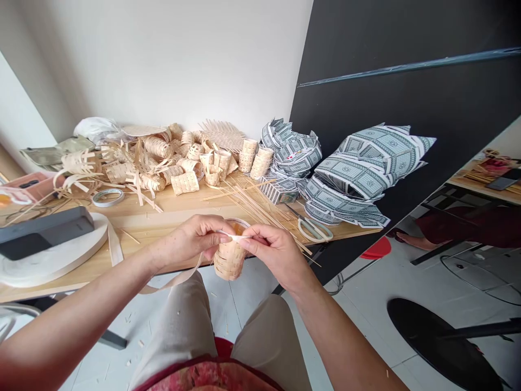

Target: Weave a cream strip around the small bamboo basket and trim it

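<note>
Between my hands, above my lap and in front of the table edge, is a small woven basket [229, 259] of pale strips. My left hand [191, 239] is closed round its upper left side. It also pinches a long flat strip [175, 279] that hangs down in a loop below it. My right hand [273, 248] pinches the end of a white strip at the basket's rim. The fingertips of both hands nearly touch over the rim.
The wooden table [171, 217] carries a heap of small woven baskets [179, 163], loose thin sticks [252, 203], a tape roll [108, 197], scissors [313, 228], folded patterned paper boxes [358, 168], a white round board [52, 255] with a dark device [43, 231]. Another person's foot [409, 240] rests on the floor at right.
</note>
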A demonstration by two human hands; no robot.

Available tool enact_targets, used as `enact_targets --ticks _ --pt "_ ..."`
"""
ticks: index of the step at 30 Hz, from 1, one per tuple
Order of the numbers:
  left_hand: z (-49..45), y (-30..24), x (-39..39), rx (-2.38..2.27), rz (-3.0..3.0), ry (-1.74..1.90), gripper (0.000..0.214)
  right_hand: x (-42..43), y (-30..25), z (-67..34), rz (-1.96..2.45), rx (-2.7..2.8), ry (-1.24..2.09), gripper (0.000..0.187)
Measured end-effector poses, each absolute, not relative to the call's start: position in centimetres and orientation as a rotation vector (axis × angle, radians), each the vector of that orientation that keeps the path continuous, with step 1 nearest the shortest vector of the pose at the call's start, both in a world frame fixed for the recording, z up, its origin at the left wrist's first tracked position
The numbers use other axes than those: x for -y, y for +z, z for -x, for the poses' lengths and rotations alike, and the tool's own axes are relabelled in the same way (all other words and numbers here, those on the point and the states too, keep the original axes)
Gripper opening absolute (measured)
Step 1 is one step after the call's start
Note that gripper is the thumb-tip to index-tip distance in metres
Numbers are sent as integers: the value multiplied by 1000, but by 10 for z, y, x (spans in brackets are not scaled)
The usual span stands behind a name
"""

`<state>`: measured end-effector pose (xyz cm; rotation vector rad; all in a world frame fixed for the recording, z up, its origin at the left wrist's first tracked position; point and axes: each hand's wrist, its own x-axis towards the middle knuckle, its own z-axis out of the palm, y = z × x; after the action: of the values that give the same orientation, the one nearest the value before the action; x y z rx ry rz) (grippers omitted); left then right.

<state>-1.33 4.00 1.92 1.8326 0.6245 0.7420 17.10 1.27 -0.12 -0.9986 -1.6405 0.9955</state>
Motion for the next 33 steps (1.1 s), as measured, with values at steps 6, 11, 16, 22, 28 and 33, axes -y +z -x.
enact_targets --ticks 6,11,16,22,28,33 --pt "14 18 -39 -650 -1886 766 18 -17 0 -169 1021 1677 895 15" --pt "12 14 -39 -715 -1815 811 15 -17 4 -169 1045 1721 964 13" --pt "8 16 -38 -749 -1711 711 18 -16 8 -175 1046 1819 954 13" --pt "4 18 -39 -743 -1625 677 26 -11 8 -172 1125 1861 725 17" --pt "0 18 -42 -819 -1567 807 32 -7 8 -185 1131 1787 747 18" --pt "4 19 -42 -817 -1521 802 33 -5 15 -213 1090 1791 669 22"
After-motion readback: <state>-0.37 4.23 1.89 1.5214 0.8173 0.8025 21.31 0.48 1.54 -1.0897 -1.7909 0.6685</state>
